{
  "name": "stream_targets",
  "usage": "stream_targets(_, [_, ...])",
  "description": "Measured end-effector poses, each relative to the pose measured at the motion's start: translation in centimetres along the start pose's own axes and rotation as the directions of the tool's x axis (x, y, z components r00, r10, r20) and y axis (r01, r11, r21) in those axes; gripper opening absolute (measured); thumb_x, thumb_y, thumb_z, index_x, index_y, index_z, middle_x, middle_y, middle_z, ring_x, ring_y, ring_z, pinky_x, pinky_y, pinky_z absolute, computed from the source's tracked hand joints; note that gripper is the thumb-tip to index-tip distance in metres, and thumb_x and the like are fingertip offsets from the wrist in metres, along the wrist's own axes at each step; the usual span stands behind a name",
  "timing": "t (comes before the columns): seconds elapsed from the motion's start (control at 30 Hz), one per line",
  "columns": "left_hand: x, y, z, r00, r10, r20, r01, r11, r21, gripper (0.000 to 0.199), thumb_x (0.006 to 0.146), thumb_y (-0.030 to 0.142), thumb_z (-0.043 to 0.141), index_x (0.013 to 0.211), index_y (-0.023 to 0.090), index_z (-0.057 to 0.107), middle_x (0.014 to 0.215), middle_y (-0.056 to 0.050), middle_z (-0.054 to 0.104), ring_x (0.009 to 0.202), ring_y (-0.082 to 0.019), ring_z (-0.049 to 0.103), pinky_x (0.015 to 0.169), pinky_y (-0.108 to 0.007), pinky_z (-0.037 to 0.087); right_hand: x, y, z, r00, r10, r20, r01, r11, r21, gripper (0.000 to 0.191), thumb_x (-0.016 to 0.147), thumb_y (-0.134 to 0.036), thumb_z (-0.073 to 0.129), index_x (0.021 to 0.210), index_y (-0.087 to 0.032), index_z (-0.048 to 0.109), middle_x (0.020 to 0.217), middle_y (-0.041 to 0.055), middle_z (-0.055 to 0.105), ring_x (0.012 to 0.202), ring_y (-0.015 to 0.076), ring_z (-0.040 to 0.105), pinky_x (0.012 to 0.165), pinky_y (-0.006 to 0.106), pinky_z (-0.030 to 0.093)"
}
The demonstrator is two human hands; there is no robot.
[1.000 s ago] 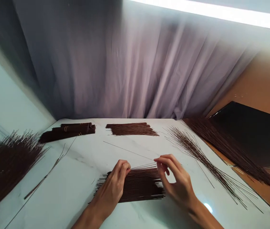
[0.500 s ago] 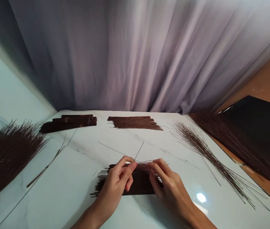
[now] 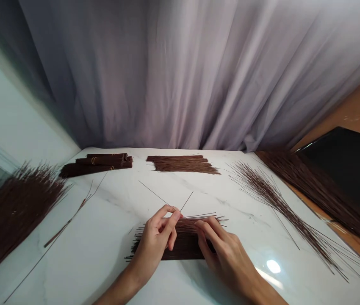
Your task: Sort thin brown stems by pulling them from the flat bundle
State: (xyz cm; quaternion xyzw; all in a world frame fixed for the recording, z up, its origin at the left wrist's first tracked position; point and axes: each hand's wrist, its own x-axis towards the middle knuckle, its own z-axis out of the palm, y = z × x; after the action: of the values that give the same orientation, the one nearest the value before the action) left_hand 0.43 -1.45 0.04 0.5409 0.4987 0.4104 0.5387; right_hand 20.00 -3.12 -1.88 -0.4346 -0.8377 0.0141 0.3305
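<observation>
My left hand (image 3: pixel 156 239) is closed in a pinch, thumb against forefinger. From its fingertips two thin dark brown sticks (image 3: pixel 187 201) jut out, one up to the left and one up to the right. Under both hands lies a pile of similar brown sticks (image 3: pixel 183 248), laid side by side across the table. My right hand (image 3: pixel 226 250) rests over the pile's right part, thumb and fingers drawn together at its upper edge. What those fingertips hold, if anything, is too small to make out.
Tied brown bundles (image 3: pixel 103 163) and a loose flat stack (image 3: pixel 183 164) lie at the table's back. A large bristly heap (image 3: pixel 15 216) is at left, near a few loose strands (image 3: pixel 68 222). At right are a spread bunch (image 3: pixel 278 207) and a longer heap (image 3: pixel 319 199) by a black panel (image 3: pixel 345 169).
The stick pointing left from my left hand has swung steeper. My right fingertips have shifted slightly down over the pile. The whole view has moved a little.
</observation>
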Motion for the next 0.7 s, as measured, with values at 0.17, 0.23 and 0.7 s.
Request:
stream_targets(0.17, [0.36, -0.28, -0.18, 0.999, 0.007, 0.040, -0.004, 0.997, -0.076, 0.032, 0.099, 0.053, 0.053, 0.090, 0.022, 0.057, 0.055, 0.009, 0.049, 0.041, -0.007, 0.031, 0.038, -0.015, 0.027, -0.08, -0.07, 0.22, 1.000, -0.015, 0.008, 0.015, 1.000, -0.010, 0.021, 0.100, -0.011, 0.037, 0.106, -0.021, 0.055, 0.082, 0.0026, 0.058, 0.058, 0.0141, 0.054, 0.046, 0.025, 0.039])
stream_targets(0.23, [0.44, -0.28, -0.21, 0.999, 0.038, 0.037, -0.033, 0.994, -0.105, 0.033, 0.099, 0.051, 0.054, 0.087, 0.020, 0.057, 0.065, 0.006, 0.052, 0.046, -0.007, 0.038, 0.039, -0.014, 0.032, -0.13, -0.07, 0.27, 0.999, -0.009, 0.039, 0.009, 1.000, 0.023, 0.020, 0.100, -0.011, 0.037, 0.107, -0.021, 0.054, 0.083, 0.0027, 0.058, 0.060, 0.0143, 0.055, 0.048, 0.025, 0.041])
stream_targets(0.7, [0.52, -0.07, -0.19, 0.999, 0.051, -0.016, -0.050, 0.997, 0.060, 0.034, 0.098, 0.052, 0.054, 0.086, 0.020, 0.058, 0.047, 0.011, 0.034, 0.048, -0.009, 0.031, 0.052, -0.021, 0.027, -0.49, -0.04, 0.25, 0.996, 0.025, 0.089, -0.041, 0.982, 0.183, 0.017, 0.102, -0.012, 0.037, 0.104, -0.022, 0.051, 0.086, 0.0027, 0.056, 0.063, 0.0146, 0.055, 0.051, 0.027, 0.040])
